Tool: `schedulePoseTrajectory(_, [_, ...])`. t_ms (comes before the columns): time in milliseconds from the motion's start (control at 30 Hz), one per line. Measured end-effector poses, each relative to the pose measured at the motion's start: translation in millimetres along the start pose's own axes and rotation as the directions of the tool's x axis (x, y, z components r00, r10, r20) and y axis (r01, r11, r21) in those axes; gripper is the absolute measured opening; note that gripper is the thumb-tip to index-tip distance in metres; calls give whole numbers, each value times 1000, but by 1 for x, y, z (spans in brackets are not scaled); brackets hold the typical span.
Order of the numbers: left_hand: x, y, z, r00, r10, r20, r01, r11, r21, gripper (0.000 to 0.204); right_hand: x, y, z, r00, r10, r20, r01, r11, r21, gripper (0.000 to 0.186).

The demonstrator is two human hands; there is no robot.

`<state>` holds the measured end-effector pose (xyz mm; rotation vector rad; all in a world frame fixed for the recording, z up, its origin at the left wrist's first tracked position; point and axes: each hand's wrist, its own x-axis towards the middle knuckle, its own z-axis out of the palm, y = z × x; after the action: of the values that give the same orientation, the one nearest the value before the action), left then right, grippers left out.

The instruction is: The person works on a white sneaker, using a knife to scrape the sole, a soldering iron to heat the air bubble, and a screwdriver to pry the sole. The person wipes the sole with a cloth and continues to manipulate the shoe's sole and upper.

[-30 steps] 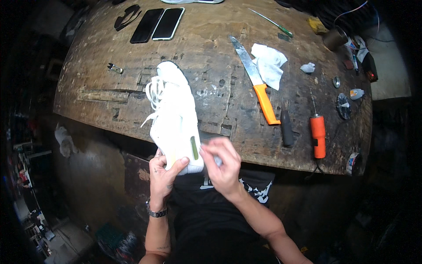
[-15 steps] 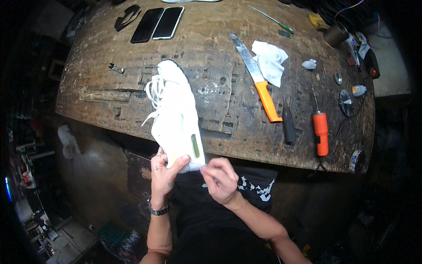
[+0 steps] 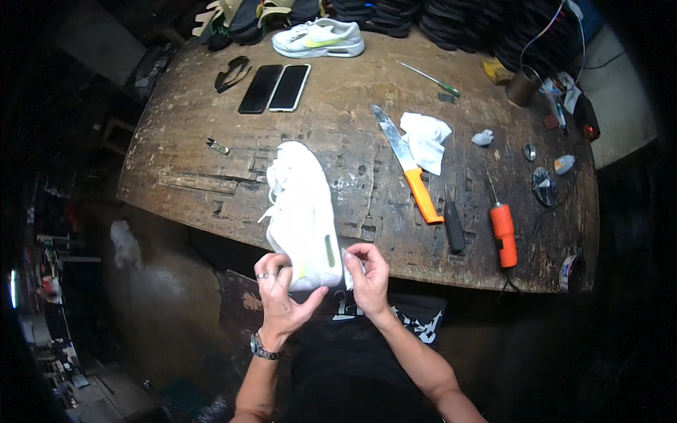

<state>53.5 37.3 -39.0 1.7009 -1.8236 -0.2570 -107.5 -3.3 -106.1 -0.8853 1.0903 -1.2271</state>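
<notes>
A white sneaker [image 3: 305, 204] with white laces lies toe-away over the bench's front edge, its heel toward me. My left hand [image 3: 283, 302] grips the heel end, fingers on the left side and thumb stretched along the bottom of the heel. On the other side of the heel, my right hand [image 3: 370, 277] is closed in a pinch between thumb and forefinger, close beside the shoe's sole. Whatever sits in that pinch is too small to make out.
On the wooden bench [image 3: 338, 81] lie an orange-handled knife [image 3: 423, 197], a black-handled tool [image 3: 454, 229], an orange-handled tool with a thin shaft [image 3: 503, 236], white cloth [image 3: 425, 141] and two phones [image 3: 289, 88]. Another sneaker [image 3: 321, 40] stands at the back, before stacked dark soles [image 3: 381, 15].
The view has tilted up, bringing the back of the bench into sight. My left hand has shifted its grip on the heel. My right hand has turned and risen along the shoe's right side.
</notes>
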Motion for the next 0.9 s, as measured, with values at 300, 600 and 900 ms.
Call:
schedulePoseTrajectory(300, [-7,33,-62,989,100,110,-96,994,-45,46,33,-35,20,917,-40,396,2,995,98,14])
schedulePoseTrajectory(600, [-32,12,41,906,-337,-256,227,897,-380,18,34,-14,-11,946,134,297,-153,987,43,17])
schedulePoseTrajectory(900, [-64,-2,52,874,-486,10,351,616,-705,18,39,-16,-23,926,-36,376,94,986,-135,19])
